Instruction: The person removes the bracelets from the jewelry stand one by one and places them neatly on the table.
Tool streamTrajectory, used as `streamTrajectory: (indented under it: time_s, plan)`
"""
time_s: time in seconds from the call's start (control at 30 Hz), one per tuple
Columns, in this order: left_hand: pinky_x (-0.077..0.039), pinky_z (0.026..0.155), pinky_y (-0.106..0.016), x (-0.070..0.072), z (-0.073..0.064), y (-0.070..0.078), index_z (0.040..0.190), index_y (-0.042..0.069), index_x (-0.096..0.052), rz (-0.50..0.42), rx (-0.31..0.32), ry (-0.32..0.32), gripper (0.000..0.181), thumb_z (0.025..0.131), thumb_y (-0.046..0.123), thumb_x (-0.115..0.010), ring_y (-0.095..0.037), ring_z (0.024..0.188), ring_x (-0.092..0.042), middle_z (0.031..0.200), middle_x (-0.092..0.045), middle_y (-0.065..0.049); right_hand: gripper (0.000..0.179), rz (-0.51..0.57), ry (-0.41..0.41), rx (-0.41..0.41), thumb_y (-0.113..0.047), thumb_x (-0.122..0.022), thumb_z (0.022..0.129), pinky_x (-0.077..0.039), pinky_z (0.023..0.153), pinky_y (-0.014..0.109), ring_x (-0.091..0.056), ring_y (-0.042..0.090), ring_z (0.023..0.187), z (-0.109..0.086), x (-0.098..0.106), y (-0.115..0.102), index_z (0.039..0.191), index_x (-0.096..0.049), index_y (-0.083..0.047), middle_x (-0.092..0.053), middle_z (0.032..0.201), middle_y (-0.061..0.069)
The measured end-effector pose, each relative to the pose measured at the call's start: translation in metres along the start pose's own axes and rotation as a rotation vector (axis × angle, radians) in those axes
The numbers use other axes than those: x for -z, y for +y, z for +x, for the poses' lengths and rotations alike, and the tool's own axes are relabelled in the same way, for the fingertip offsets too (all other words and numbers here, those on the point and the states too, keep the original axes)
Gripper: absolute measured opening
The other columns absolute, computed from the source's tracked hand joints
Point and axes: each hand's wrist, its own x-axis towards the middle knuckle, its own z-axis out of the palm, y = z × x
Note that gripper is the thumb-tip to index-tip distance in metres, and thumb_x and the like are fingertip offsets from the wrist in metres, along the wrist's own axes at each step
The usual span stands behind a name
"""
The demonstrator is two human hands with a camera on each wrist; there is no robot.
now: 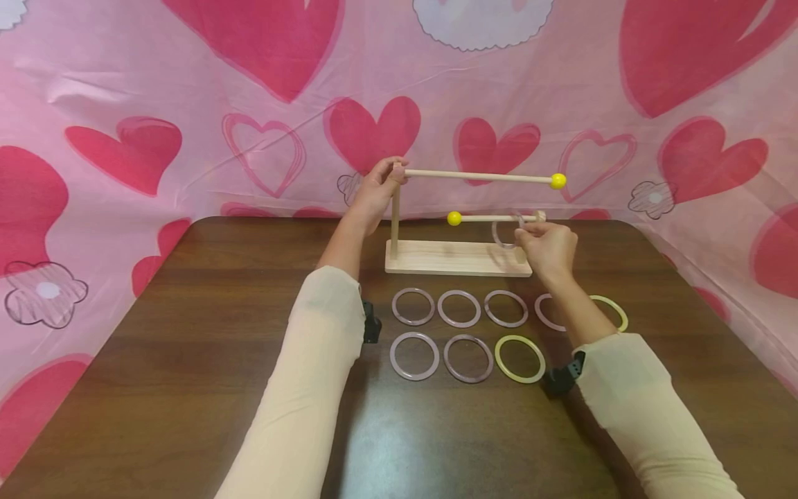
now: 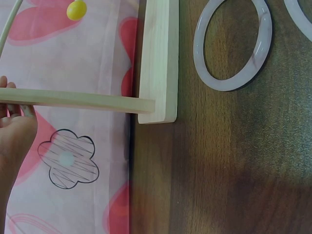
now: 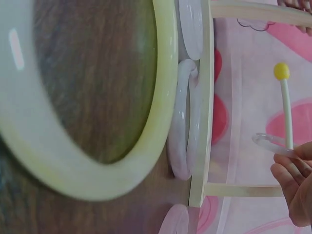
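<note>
A wooden bangle stand (image 1: 449, 258) has a flat base, two posts and two horizontal rods tipped with yellow balls. My left hand (image 1: 377, 194) grips the top of its taller left post, where the upper rod (image 1: 480, 176) begins. In the left wrist view, fingers (image 2: 14, 109) show behind that post. My right hand (image 1: 550, 251) pinches a translucent pale lilac bangle (image 3: 265, 143) near the shorter right post. The bangle hangs around the lower rod (image 1: 483, 218), close to its post end. The right hand partly covers that post.
Two rows of bangles lie before the stand: several lilac ones, including a front-left bangle (image 1: 414, 356), a yellow-green bangle (image 1: 520, 359) and another yellow-green bangle (image 1: 614, 310) partly behind the right forearm. A pink heart-patterned cloth (image 1: 249, 90) hangs behind the brown table (image 1: 206, 333).
</note>
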Motion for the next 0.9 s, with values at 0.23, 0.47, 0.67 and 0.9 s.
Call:
streamTrajectory:
  time_s: [0.23, 0.47, 0.67, 0.9]
  plan:
    - [-0.033, 0.097, -0.031, 0.000, -0.001, -0.001, 0.126, 0.008, -0.049, -0.006, -0.009, 0.004, 0.033, 0.096, 0.023, -0.046, -0.021, 0.112, -0.049, 0.120, -0.054, -0.011, 0.016, -0.007, 0.009, 0.035, -0.014, -0.066, 0.081, -0.039, 0.051, 0.015, -0.065, 0.024, 0.073, 0.000, -0.004, -0.004, 0.087, -0.074, -0.002, -0.069, 0.079, 0.013]
    - [-0.033, 0.097, -0.031, -0.001, 0.000, -0.001, 0.125, 0.008, -0.049, -0.013, -0.004, 0.004, 0.033, 0.096, 0.022, -0.046, -0.022, 0.112, -0.049, 0.122, -0.053, -0.012, 0.017, -0.003, -0.010, 0.029, -0.015, -0.066, 0.081, -0.038, 0.052, 0.016, -0.065, 0.023, 0.074, 0.000, -0.006, -0.008, 0.088, -0.074, -0.002, -0.069, 0.081, 0.012]
    - [-0.033, 0.097, -0.030, -0.001, 0.000, 0.000, 0.125, 0.007, -0.049, -0.019, 0.007, 0.001, 0.033, 0.096, 0.022, -0.046, -0.022, 0.114, -0.048, 0.121, -0.053, -0.012, 0.018, 0.032, -0.026, 0.024, -0.014, -0.067, 0.081, -0.039, 0.048, 0.010, -0.067, 0.022, 0.072, -0.001, -0.008, -0.013, 0.091, -0.073, 0.000, -0.069, 0.086, 0.013]
    - [-0.032, 0.098, -0.031, 0.000, -0.001, 0.001, 0.126, 0.007, -0.049, -0.012, 0.002, -0.003, 0.033, 0.096, 0.023, -0.046, -0.022, 0.114, -0.049, 0.122, -0.053, -0.012, 0.016, 0.010, -0.031, 0.055, -0.015, -0.067, 0.082, -0.039, 0.052, 0.014, -0.067, 0.025, 0.074, 0.000, -0.010, -0.016, 0.089, -0.074, -0.002, -0.069, 0.082, 0.012]
